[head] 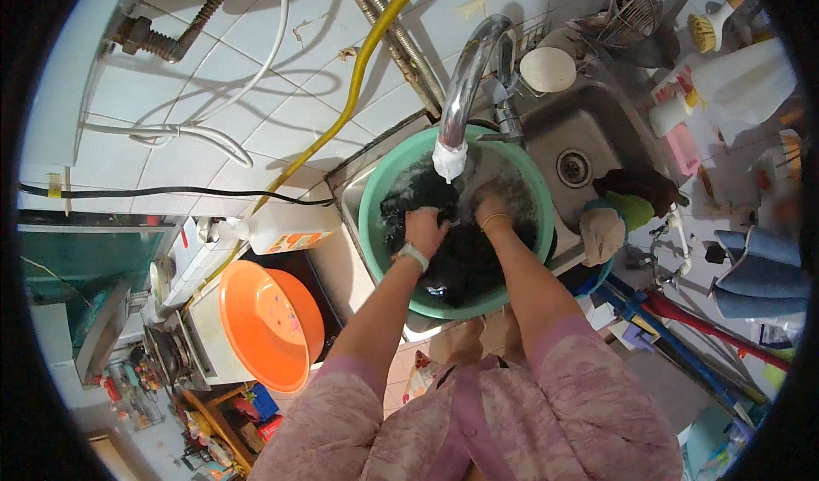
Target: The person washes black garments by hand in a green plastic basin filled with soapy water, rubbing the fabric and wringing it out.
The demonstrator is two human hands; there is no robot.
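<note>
A light green plastic basin (369,241) sits over a sink before me, with murky water and a black cloth (470,257) in it. My left hand (423,228), a pale band at its wrist, rests against the dark cloth at the basin's left side. Its fingertips dip out of sight. My right hand (489,202) is sunk in the cloudy water to about the wrist, where a thin yellow band shows. Water blurs its fingers, so its grip is unclear. Above the basin hangs a curved chrome faucet (459,97) with a white wrapped tip.
To the left stands an orange basin (269,327) beside a white plastic jug (288,228). At right, a steel sink bowl (604,122) has cloths (603,231) over its edge. A yellow hose (352,90) runs down the tiled wall. A white round object (548,69) sits behind the faucet.
</note>
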